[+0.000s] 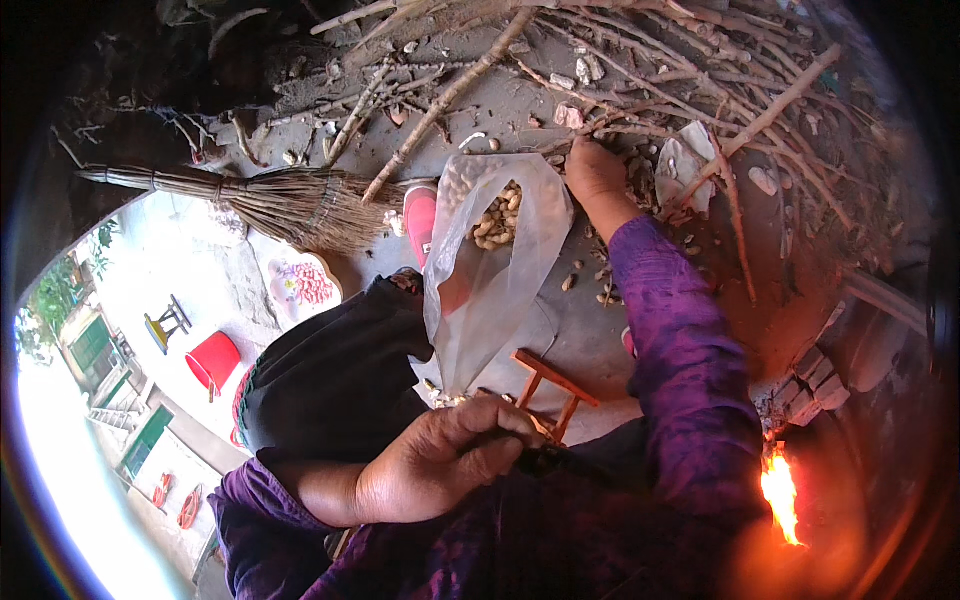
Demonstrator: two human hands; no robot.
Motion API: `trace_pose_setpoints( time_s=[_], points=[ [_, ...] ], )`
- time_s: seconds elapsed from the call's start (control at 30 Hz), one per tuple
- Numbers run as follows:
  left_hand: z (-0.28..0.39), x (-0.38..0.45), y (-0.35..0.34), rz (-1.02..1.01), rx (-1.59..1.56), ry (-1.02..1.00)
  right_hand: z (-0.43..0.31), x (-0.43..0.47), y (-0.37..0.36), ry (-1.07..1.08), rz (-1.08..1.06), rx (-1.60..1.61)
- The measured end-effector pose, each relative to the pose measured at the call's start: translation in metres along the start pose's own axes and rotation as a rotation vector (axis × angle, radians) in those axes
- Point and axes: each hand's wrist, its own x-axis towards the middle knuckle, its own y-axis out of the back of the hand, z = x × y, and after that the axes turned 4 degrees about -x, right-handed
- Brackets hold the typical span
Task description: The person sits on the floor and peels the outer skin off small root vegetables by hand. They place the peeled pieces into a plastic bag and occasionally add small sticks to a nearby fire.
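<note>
In the head view a clear plastic bag (491,330) stands open on the floor before me, with unshelled peanuts (499,217) inside. My right hand (596,176) reaches to the floor just right of the bag, at the edge of the twigs; its fingertips are partly hidden, so whether it grips anything is unclear. Near my lap my left hand (450,457) is curled with thumb and fingers together, close to a small dark thing (544,456) that I cannot identify. Loose peanuts (570,281) lie on the floor beside my right forearm.
Dry branches (457,97) cover the far floor. A straw broom (300,202) lies left of the bag. A white dish (303,289) of pinkish bits and a red bucket (213,361) are at left. Flames (780,491) burn at lower right, near my right sleeve. A wooden stool (551,382) is close by.
</note>
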Motion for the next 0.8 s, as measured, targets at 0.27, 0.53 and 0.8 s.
trace_pose_setpoints(
  time_s=[0.27,0.53,0.8],
  points=[
    [-0.017,0.002,-0.001,0.028,-0.171,-0.051,0.032,-0.057,0.056,0.223,-0.085,0.227],
    [-0.031,0.018,-0.006,0.167,-0.280,-0.293,-0.039,-0.194,0.205,0.547,-0.168,0.735],
    [-0.025,0.036,-0.028,-0.061,-0.312,-0.377,-0.056,-0.275,0.279,0.349,-0.391,1.072]
  ],
)
